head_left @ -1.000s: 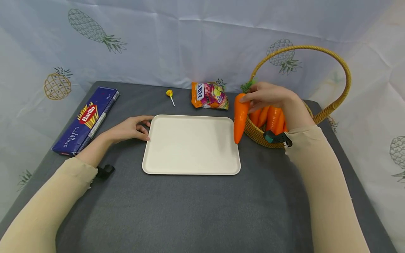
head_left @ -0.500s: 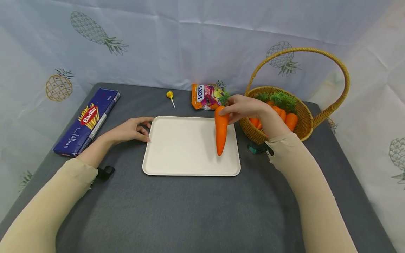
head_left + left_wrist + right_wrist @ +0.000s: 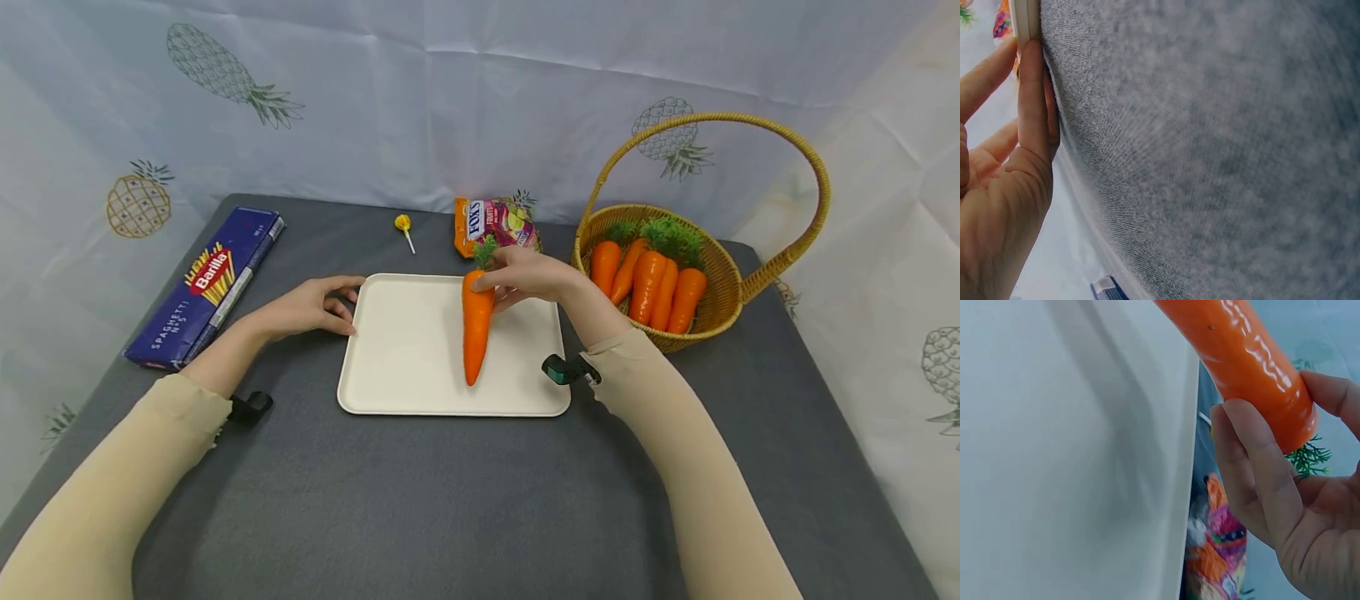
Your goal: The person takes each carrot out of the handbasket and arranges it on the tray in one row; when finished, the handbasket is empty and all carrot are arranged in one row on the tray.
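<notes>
My right hand [image 3: 528, 273] pinches an orange carrot [image 3: 476, 333] near its green leafy top, between thumb and fingers. Its tip points down toward me, over the middle of the cream rectangular tray [image 3: 397, 358]. In the right wrist view, the carrot [image 3: 1241, 356] is raised over the tray [image 3: 1041, 456], which bears a soft shadow. At the tray's left edge, my left hand [image 3: 311, 307] rests with thumb and fingers spread. The left wrist view has its fingertips pressed against the tray's rim [image 3: 1025, 25].
A wicker basket [image 3: 738, 292] with a tall handle holds several carrots [image 3: 648, 283] at the right. Behind the tray lie a bag of Fox's sweets [image 3: 472, 225] and a yellow lollipop [image 3: 403, 223]. A blue spaghetti box [image 3: 206, 287] lies at the left.
My right hand has carried the carrot leftward from beside the basket to over the middle of the tray. The left hand has stayed at the tray's edge.
</notes>
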`<state>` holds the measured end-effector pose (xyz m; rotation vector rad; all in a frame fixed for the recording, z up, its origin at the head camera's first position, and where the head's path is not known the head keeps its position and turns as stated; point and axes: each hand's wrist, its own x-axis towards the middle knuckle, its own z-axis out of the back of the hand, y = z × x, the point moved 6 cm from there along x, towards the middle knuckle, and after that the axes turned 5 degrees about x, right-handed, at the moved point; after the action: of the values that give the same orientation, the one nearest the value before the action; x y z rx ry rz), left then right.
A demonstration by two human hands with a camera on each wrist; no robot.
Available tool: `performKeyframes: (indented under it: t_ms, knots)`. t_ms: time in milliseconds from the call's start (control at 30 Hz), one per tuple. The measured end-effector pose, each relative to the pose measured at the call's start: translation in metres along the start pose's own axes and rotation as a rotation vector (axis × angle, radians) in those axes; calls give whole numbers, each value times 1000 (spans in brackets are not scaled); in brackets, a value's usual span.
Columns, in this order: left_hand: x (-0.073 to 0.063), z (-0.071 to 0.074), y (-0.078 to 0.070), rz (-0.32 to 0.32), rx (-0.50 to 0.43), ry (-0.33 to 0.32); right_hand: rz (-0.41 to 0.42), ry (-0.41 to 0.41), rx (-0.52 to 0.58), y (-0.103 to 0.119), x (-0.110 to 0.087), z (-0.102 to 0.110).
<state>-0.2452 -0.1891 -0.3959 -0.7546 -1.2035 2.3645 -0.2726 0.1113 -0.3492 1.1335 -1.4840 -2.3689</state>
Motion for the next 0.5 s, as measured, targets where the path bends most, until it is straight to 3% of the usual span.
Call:
performKeyframes:
  t_ms: [500]
  knots:
    - [1,1,1,15,14,-2,47,16,49,12,28,-32]
